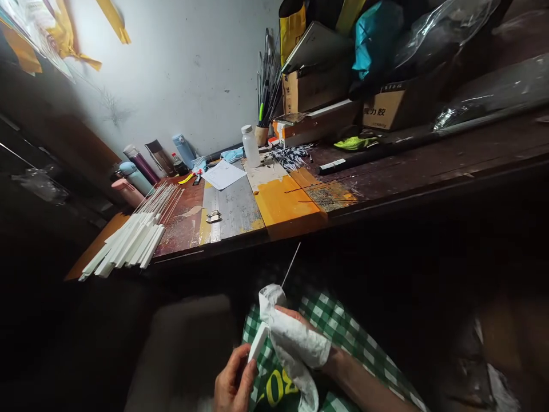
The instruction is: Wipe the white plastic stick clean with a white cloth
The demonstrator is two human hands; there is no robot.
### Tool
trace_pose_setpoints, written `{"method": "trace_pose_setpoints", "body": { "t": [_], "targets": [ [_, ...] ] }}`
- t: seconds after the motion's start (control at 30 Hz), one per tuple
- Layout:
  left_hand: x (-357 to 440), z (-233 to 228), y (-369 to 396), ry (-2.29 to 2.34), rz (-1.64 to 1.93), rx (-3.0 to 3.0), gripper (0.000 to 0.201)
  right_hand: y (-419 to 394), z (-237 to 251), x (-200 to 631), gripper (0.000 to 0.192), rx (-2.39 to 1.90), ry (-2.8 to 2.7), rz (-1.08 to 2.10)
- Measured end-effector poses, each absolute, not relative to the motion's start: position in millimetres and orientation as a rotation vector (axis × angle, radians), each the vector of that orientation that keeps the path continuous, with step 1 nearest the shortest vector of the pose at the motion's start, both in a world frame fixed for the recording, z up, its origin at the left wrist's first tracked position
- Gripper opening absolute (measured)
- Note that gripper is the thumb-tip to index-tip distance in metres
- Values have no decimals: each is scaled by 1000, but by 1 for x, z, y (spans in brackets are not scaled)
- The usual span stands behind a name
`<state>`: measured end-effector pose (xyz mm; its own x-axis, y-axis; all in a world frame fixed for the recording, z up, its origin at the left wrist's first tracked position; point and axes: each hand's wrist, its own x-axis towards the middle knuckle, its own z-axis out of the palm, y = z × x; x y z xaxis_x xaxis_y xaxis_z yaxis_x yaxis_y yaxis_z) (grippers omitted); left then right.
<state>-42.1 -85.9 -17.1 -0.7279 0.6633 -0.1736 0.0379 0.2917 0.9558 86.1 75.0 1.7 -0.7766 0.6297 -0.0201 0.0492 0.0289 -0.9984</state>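
Over the lap, my left hand (235, 377) pinches the lower end of a white rectangular stick (258, 342) between thumb and fingers. My right hand (295, 317) is closed on a white cloth (300, 337), which wraps the upper part of that stick and hangs down in a loose tail. Most of the right fingers are hidden by the cloth. Out of the top of the cloth a thin rod (291, 263) slants up to the right, in line with the white stick. Beneath both hands lies a green-and-white checked apron (326, 312) with yellow lettering.
A bundle of similar white sticks with thin rods (128, 243) lies at the table's left end. Bottles (141, 163) stand behind it. Farther right are a paper sheet (224, 174), a white bottle (251, 147), a heap of small black-and-white pieces (291, 155) and cardboard boxes (384, 109).
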Motion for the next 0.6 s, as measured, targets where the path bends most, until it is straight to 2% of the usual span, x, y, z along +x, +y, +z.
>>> {"method": "trace_pose_setpoints", "body": {
  "t": [0.13, 0.3, 0.43, 0.6],
  "targets": [
    [-39, -14, -81, 2056, 1456, 705, 47, 69, 7, 71, 27, -642, -1489, 2152],
    [-54, -12, -96, 2166, 1510, 666, 47, 74, -1, 76, 12, -677, -1112, 2281],
    [-73, -11, -121, 2315, 1447, 524, 47, 84, -16, 84, 22, -698, -943, 2343],
    [-73, -11, -134, 2360, 1245, 792, 36, 92, -41, 80, 32, -692, -811, 2385]
  ]
}}
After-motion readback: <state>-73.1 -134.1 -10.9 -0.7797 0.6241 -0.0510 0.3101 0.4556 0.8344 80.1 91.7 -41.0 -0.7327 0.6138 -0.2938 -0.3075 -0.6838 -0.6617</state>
